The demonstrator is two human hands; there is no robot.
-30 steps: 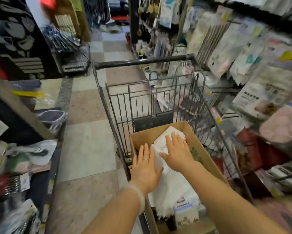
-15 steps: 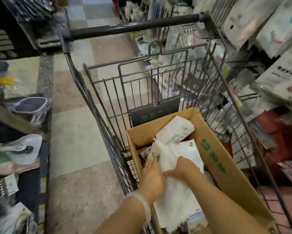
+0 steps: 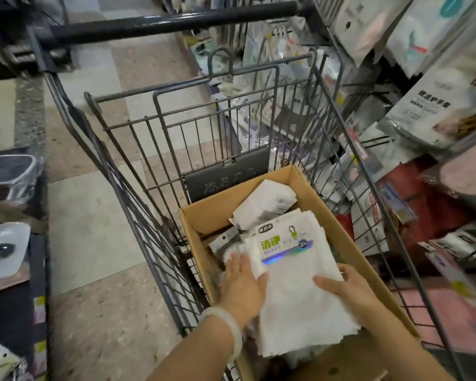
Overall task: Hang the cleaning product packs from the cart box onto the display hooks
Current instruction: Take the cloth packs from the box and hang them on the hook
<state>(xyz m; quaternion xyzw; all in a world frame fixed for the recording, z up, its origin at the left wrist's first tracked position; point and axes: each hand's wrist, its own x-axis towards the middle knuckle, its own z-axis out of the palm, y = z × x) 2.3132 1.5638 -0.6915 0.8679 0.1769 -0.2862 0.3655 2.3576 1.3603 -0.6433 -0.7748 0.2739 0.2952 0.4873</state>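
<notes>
A brown cardboard box [image 3: 327,215] sits in a grey wire cart [image 3: 231,127]. On top of the packs inside lies a white cloth pack [image 3: 294,276] with green lettering and a shiny blue strip. My left hand [image 3: 241,284] grips its left edge, thumb on top. My right hand [image 3: 344,290] holds its right side, fingers spread over the cloth. A second white pack [image 3: 264,204] lies tilted at the box's far end. More packs show under the held one.
Hanging packs on display hooks [image 3: 437,86] fill the right side, close to the cart. The cart's dark handle bar [image 3: 162,23] crosses the top. Packaged goods [image 3: 8,243] line a low shelf on the left. Tiled floor [image 3: 93,229] runs between.
Both hands went from lying flat on the packs to gripping the top pack by its sides. Its printed face now shows. The view has tilted down toward the box.
</notes>
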